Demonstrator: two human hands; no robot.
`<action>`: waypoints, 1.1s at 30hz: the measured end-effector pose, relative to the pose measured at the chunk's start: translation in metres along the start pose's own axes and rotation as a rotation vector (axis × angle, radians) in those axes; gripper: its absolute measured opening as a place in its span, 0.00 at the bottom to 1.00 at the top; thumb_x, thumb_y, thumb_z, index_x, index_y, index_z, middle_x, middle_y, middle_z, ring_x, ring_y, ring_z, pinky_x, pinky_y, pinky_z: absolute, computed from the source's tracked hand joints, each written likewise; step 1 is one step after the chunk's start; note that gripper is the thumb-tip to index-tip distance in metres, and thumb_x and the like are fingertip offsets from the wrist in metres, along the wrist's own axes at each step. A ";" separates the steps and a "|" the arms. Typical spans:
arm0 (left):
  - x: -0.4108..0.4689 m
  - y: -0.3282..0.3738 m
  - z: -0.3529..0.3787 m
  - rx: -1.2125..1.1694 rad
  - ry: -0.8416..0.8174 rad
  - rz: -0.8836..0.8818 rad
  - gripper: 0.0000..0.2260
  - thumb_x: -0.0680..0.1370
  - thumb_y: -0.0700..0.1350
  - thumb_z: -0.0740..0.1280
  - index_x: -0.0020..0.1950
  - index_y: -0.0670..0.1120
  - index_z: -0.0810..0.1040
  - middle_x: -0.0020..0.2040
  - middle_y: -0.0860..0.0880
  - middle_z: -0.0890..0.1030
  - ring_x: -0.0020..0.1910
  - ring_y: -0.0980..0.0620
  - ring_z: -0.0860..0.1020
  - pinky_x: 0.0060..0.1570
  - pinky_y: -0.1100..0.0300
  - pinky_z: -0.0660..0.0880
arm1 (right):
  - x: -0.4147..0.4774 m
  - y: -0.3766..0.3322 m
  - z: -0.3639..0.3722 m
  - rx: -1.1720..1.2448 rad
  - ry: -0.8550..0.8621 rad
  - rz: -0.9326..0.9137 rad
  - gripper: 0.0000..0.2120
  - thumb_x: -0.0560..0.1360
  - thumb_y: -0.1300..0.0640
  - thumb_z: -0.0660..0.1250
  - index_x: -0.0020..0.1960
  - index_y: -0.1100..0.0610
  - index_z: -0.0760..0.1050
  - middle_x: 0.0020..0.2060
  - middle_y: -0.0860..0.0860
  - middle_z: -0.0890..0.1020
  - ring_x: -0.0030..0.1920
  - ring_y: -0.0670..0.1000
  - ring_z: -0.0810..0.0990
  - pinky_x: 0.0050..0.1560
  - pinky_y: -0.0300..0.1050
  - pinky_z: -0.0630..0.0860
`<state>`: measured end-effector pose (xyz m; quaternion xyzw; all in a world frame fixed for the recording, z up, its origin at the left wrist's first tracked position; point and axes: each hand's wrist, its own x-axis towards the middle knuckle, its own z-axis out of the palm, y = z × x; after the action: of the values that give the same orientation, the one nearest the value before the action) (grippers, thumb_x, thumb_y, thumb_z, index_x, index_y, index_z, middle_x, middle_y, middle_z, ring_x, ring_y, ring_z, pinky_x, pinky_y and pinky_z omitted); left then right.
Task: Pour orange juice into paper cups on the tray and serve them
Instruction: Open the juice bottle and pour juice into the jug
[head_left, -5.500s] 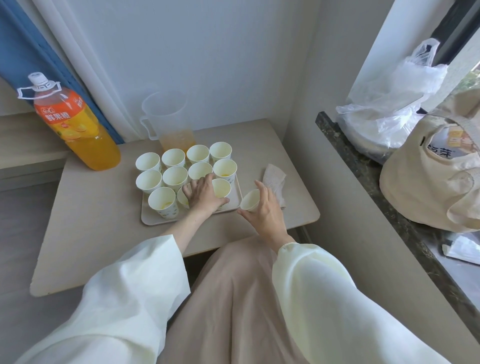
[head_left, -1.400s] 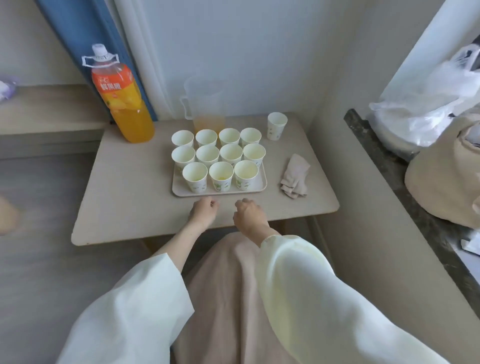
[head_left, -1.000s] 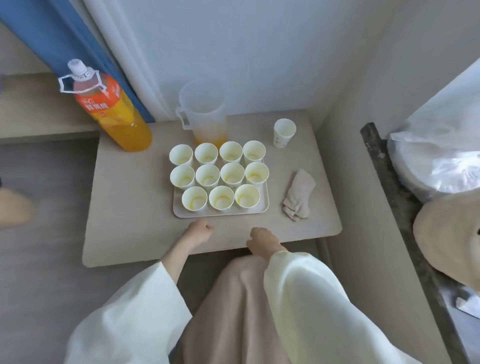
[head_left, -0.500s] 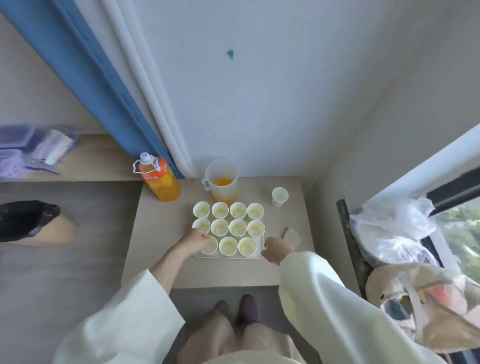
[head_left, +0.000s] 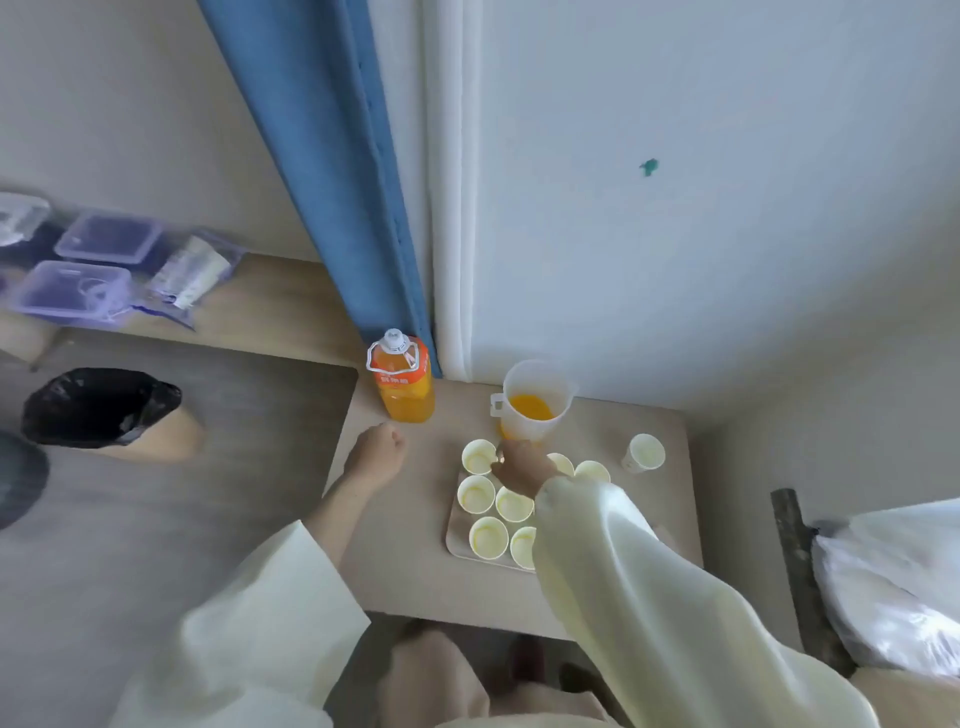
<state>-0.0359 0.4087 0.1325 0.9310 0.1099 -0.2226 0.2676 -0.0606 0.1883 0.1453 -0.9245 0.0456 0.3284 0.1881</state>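
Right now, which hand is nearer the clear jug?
Right. The right hand is just before the jug, over the tray; the left hand is farther left, by the bottle.

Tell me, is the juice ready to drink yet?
Not yet. Done: paper cups sit lined up on the tray, and the pitcher has some juice in its bottom. In hand: the right hand reaches over the cups toward the pitcher; the left hand is curled near the bottle. Left: the cups look nearly empty, so pouring and serving remain.

Bottle (head_left: 405, 384) left of pitcher (head_left: 535, 410), tray (head_left: 454, 540) before it.
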 end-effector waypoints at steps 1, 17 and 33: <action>0.015 -0.001 -0.009 0.002 0.038 0.029 0.11 0.79 0.43 0.61 0.37 0.45 0.67 0.41 0.43 0.75 0.49 0.38 0.77 0.40 0.55 0.67 | 0.012 -0.013 -0.004 0.013 0.014 -0.001 0.16 0.78 0.58 0.58 0.64 0.59 0.72 0.59 0.56 0.78 0.59 0.58 0.77 0.55 0.49 0.73; 0.162 0.034 -0.087 0.777 0.038 0.535 0.20 0.76 0.43 0.68 0.67 0.45 0.68 0.61 0.46 0.71 0.63 0.47 0.72 0.56 0.53 0.73 | 0.163 -0.144 -0.037 0.210 0.126 -0.059 0.39 0.71 0.51 0.73 0.76 0.50 0.56 0.65 0.55 0.71 0.64 0.59 0.71 0.57 0.55 0.74; 0.189 0.044 -0.091 1.339 -0.001 0.896 0.14 0.83 0.46 0.51 0.66 0.41 0.64 0.63 0.42 0.70 0.62 0.45 0.69 0.58 0.53 0.66 | 0.193 -0.158 -0.028 0.321 0.252 0.051 0.29 0.70 0.56 0.75 0.68 0.52 0.69 0.58 0.54 0.76 0.60 0.56 0.74 0.49 0.50 0.73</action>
<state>0.1765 0.4383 0.1311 0.8494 -0.4307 -0.1131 -0.2832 0.1393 0.3319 0.0948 -0.9149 0.1438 0.2033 0.3176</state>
